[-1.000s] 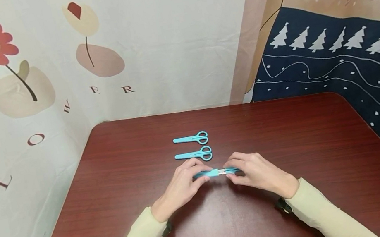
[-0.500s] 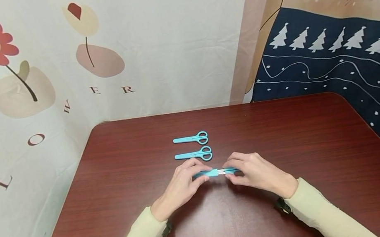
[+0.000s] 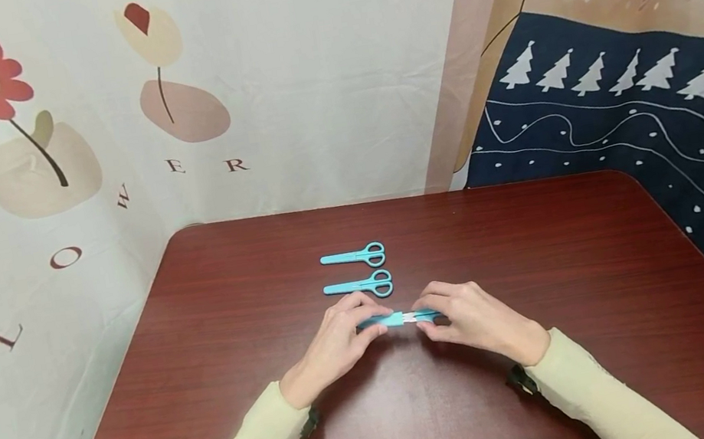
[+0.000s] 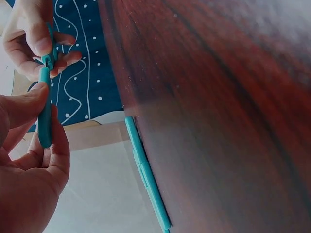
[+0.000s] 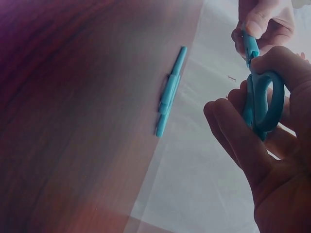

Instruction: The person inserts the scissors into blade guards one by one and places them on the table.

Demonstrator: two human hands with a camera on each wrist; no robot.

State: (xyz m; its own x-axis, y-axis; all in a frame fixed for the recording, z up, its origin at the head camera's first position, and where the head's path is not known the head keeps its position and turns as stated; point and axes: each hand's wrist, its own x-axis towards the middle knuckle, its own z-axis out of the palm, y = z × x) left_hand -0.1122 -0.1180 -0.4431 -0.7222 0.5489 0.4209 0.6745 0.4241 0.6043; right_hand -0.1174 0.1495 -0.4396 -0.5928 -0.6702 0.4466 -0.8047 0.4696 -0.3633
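My left hand [image 3: 337,338] pinches a turquoise blade cover [image 3: 393,320] between thumb and fingers. Opposite it, my right hand [image 3: 476,315] grips the handles of a pair of turquoise scissors [image 5: 275,99], whose finger loops show in the right wrist view. A short stretch of bare metal blade shows between cover and handles; the rest of the blades is inside the cover. Both hands are held in front of me over the table, the scissors lying level from left to right. My fingers hide part of the cover and of the handles.
Two more pairs of turquoise scissors, a far one [image 3: 353,256] and a nearer one [image 3: 356,287], lie covered on the brown table [image 3: 539,250], just beyond my hands, loops to the right. Printed cloths [image 3: 312,63] hang behind the table and to its sides.
The right hand has shifted very slightly left with the scissors, so a little less blade shows. The left hand and the two scissors on the table stay put.
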